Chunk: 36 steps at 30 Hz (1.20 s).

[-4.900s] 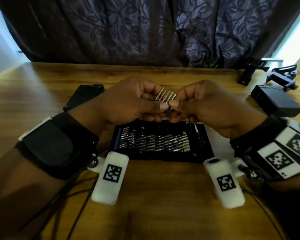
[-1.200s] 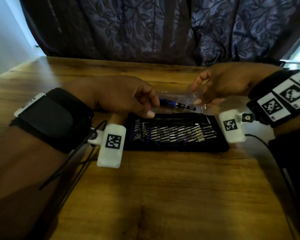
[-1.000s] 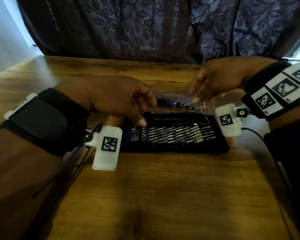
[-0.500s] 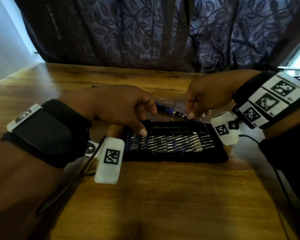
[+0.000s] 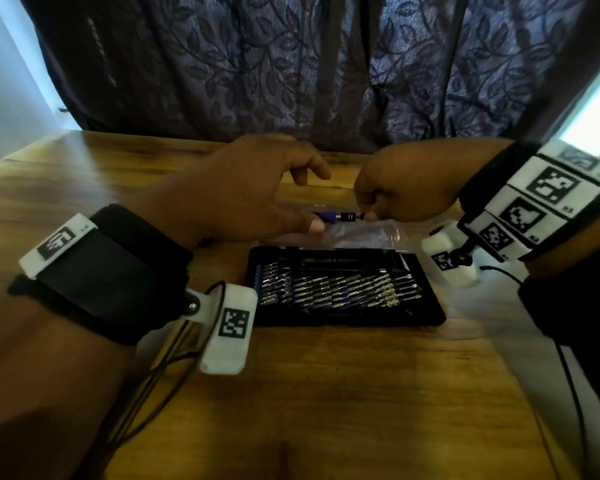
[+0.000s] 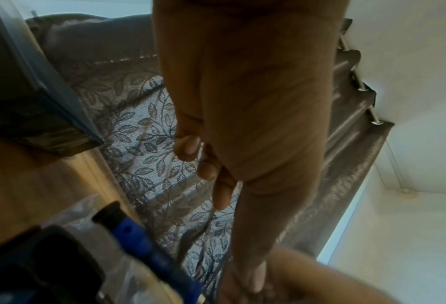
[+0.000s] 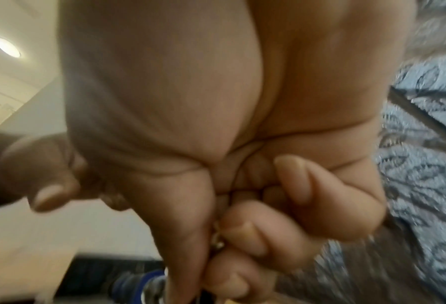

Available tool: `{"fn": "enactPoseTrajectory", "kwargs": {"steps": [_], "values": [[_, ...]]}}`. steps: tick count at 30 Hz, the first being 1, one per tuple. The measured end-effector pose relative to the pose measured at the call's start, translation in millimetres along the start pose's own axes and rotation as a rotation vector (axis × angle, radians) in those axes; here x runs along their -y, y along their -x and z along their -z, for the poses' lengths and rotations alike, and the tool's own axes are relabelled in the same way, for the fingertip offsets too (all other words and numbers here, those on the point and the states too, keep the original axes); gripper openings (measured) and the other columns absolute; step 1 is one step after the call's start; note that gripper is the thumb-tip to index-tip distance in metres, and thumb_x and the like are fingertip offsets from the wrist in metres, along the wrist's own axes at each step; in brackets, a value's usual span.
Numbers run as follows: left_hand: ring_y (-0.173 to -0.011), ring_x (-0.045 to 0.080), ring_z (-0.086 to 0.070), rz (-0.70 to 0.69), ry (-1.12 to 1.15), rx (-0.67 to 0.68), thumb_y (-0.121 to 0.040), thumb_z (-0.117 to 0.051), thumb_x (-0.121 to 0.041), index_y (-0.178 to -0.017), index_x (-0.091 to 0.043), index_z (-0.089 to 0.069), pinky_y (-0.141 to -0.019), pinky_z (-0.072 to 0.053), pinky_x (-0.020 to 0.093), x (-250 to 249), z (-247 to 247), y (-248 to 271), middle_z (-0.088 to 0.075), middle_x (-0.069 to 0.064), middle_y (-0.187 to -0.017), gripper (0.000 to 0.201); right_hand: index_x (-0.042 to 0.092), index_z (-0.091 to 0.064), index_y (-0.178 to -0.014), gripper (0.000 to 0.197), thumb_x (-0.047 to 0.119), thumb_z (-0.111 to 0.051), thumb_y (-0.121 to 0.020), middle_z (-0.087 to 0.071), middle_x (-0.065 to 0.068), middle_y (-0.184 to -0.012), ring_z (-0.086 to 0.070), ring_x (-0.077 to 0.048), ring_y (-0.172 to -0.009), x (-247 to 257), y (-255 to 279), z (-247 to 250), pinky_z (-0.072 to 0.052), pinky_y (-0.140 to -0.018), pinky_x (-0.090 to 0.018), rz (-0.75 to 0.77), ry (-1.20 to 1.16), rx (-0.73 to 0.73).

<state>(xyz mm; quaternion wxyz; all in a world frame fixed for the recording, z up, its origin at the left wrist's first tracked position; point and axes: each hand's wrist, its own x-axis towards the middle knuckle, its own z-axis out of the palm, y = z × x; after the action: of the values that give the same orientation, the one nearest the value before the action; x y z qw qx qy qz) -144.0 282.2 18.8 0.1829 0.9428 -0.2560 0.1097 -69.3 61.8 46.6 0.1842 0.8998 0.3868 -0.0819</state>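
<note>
Seating a bit (image 5: 361, 216) in the tip of the driver (image 5: 338, 216) is judged to be the step in hand. The bit is pinched between the thumb and curled fingers of the right hand (image 5: 406, 188), just behind the case (image 5: 430, 317) and over a clear bag (image 5: 364, 234). The driver is laid level there, its blue handle touched by the thumb of the left hand (image 5: 253, 192). The other fingers of that hand are lifted and loosely bent, and whether the handle is truly gripped cannot be told. Next, the bit would have to be pushed straight along the shaft until seated, with the handle braced against sliding back. Within the case, rows of bits (image 5: 336, 289) are held in slots, with a dark rod (image 5: 343, 270) along the far edge. What the bag holds cannot be made out.
</note>
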Motion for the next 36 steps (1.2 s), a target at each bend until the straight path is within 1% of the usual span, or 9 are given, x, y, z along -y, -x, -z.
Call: {"fn": "enactPoseTrajectory", "kwargs": {"steps": [4, 8, 12, 14, 16, 20, 26, 31, 36], "values": [[-0.094, -0.009, -0.049, -0.028, -0.076, -0.015, -0.090, -0.067, -0.059, -0.133, -0.037, -0.060, -0.075, -0.033, -0.002, -6, -6, 2, -0.063, -0.018, -0.117, 0.049, 0.033, -0.065, -0.082, 0.019, 0.028, -0.061, -0.099, -0.064, 0.020, -0.072, -0.058, 0.001, -0.070, 9, 29, 19, -0.041, -0.062, -0.022, -0.006, -0.233, -0.169], [-0.077, 0.002, -0.059, -0.048, -0.009, -0.018, -0.101, -0.053, -0.049, -0.115, -0.027, -0.071, -0.062, -0.038, 0.010, -10, -3, 2, -0.065, -0.014, -0.083, 0.032, 0.031, -0.073, -0.089, 0.007, 0.031, -0.070, -0.096, -0.065, 0.015, -0.067, -0.058, 0.009, -0.063, 16, 51, 18, -0.040, -0.055, -0.004, -0.057, -0.467, -0.482], [-0.072, 0.010, -0.060, -0.009, 0.068, -0.063, -0.101, -0.051, -0.047, -0.108, -0.021, -0.073, -0.058, -0.043, 0.020, -9, 1, 3, -0.063, -0.005, -0.070, 0.035, 0.015, -0.071, -0.090, 0.015, 0.024, -0.081, -0.083, -0.073, 0.001, -0.070, -0.063, -0.004, -0.057, 15, 58, -1, -0.050, -0.055, -0.015, -0.076, -1.299, -0.806], [-0.069, 0.012, -0.061, -0.009, 0.087, -0.074, -0.100, -0.046, -0.055, -0.107, -0.026, -0.073, -0.059, -0.045, 0.026, -9, -1, 3, -0.066, -0.005, -0.074, 0.040, 0.012, -0.069, -0.090, 0.017, 0.020, -0.078, -0.078, -0.075, -0.005, -0.077, -0.067, -0.009, -0.062, 17, 57, -12, -0.054, -0.057, -0.017, -0.039, -1.631, -0.823], [-0.066, 0.009, -0.060, -0.013, 0.115, -0.105, -0.099, -0.042, -0.062, -0.099, -0.036, -0.071, -0.053, -0.042, 0.022, -10, -4, 3, -0.064, -0.010, -0.071, 0.039, 0.012, -0.066, -0.092, 0.017, 0.015, -0.074, -0.077, -0.076, -0.008, -0.083, -0.070, -0.010, -0.067, 22, 55, -19, -0.056, -0.060, -0.017, 0.016, -1.813, -0.788], [-0.062, 0.008, -0.060, -0.022, 0.108, -0.183, -0.102, -0.046, -0.060, -0.099, -0.035, -0.072, -0.054, -0.046, 0.031, -8, -7, 1, -0.063, -0.011, -0.069, 0.036, 0.013, -0.066, -0.107, 0.027, 0.015, -0.070, -0.080, -0.075, -0.006, -0.086, -0.070, -0.011, -0.070, 31, 47, -24, -0.057, -0.062, -0.019, 0.049, -1.845, -0.818], [-0.061, 0.015, -0.063, -0.007, 0.153, -0.230, -0.101, -0.044, -0.062, -0.102, -0.037, -0.071, -0.057, -0.051, 0.043, -5, -8, 2, -0.066, -0.006, -0.072, 0.037, 0.017, -0.065, -0.094, 0.005, 0.014, -0.068, -0.091, -0.079, -0.008, -0.096, -0.076, -0.016, -0.083, 36, 44, -28, -0.049, -0.060, -0.022, -0.045, -1.767, -0.922], [-0.060, 0.015, -0.060, -0.010, 0.148, -0.238, -0.103, -0.045, -0.060, -0.099, -0.037, -0.070, -0.054, -0.048, 0.040, -4, -9, 2, -0.062, -0.006, -0.069, 0.034, 0.016, -0.064, -0.090, 0.015, 0.023, -0.072, -0.079, -0.079, -0.009, -0.096, -0.077, -0.018, -0.085, 40, 44, -27, -0.046, -0.061, -0.024, -0.050, -1.781, -0.934], [-0.060, 0.014, -0.059, -0.002, 0.139, -0.229, -0.104, -0.045, -0.057, -0.094, -0.038, -0.067, -0.054, -0.047, 0.039, -4, -9, 2, -0.061, -0.005, -0.069, 0.030, 0.014, -0.064, -0.091, 0.009, 0.013, -0.071, -0.087, -0.080, -0.008, -0.096, -0.077, -0.016, -0.084, 39, 42, -28, -0.046, -0.060, -0.022, -0.061, -1.754, -0.930]]}}
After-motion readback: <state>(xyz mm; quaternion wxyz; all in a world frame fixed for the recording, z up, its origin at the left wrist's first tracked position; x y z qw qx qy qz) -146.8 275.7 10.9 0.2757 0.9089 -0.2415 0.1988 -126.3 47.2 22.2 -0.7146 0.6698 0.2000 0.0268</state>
